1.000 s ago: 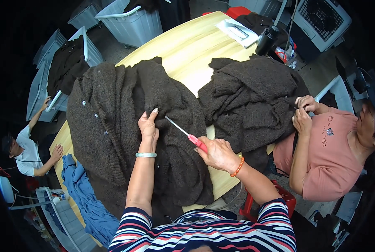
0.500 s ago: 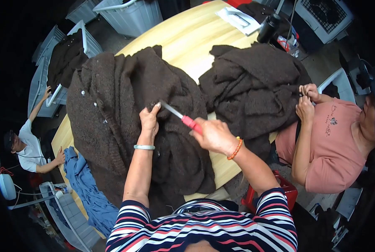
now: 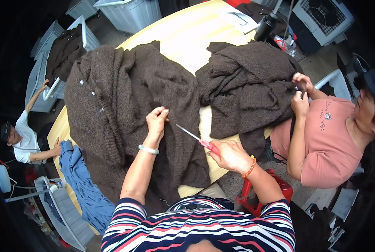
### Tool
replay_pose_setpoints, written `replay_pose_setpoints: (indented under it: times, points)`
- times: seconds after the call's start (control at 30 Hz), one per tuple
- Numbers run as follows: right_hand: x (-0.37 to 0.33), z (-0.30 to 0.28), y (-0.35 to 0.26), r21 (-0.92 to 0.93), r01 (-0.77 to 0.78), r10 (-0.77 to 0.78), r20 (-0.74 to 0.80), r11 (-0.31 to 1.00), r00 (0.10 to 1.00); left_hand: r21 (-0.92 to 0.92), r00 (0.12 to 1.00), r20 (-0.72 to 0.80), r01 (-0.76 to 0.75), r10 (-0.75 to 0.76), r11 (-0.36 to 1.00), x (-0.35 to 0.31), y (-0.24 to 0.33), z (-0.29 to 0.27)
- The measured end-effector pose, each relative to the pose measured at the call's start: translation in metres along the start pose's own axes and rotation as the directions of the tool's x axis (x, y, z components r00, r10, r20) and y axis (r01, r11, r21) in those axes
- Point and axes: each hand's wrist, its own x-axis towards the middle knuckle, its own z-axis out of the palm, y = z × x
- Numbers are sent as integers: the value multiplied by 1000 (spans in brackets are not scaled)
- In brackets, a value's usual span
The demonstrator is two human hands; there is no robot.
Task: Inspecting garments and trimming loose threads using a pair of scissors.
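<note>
Dark brown knit garments (image 3: 99, 105) with a few shiny round buttons lie heaped on the table before me. Over the right part of this heap, the fingers of my left hand (image 3: 155, 122) are pinched together; what is between the tips is too small to make out. My right hand (image 3: 231, 156) grips the red handle of a screwdriver-like tool (image 3: 190, 132). Its slim metal shaft points up and left toward my left hand, and a gap separates its tip from those fingers.
A second brown knit heap (image 3: 246, 84) lies to the right, where a person in a pink shirt (image 3: 334, 143) handles its edge. Blue cloth (image 3: 84, 193) hangs at the table's left edge. Grey bins (image 3: 128, 17) stand beyond, and a red stool (image 3: 275, 185) is at my right.
My right hand and the tool have drawn back down and to the right, away from my left fingers. My left hand has shifted slightly right, its fingers now curled into a pinch.
</note>
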Motion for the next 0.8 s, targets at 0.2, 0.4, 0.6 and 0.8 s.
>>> replay_pose_setpoints:
  times: [0.2,0.4,0.6,0.8]
  points:
    - [-39,-5,27,-9,-187,186,-70,982,980,701,864,392,-502,315,507,-119,12,9]
    - [-67,20,45,26,-236,230,142,971,963,738,948,292,-140,-124,660,-144,-5,-4]
    - [-61,50,20,-3,-13,13,333,1000,943,420,750,464,-655,471,628,-128,104,44]
    - [35,62,31,193,558,-306,-671,807,675,101,338,699,-919,630,381,-182,155,113]
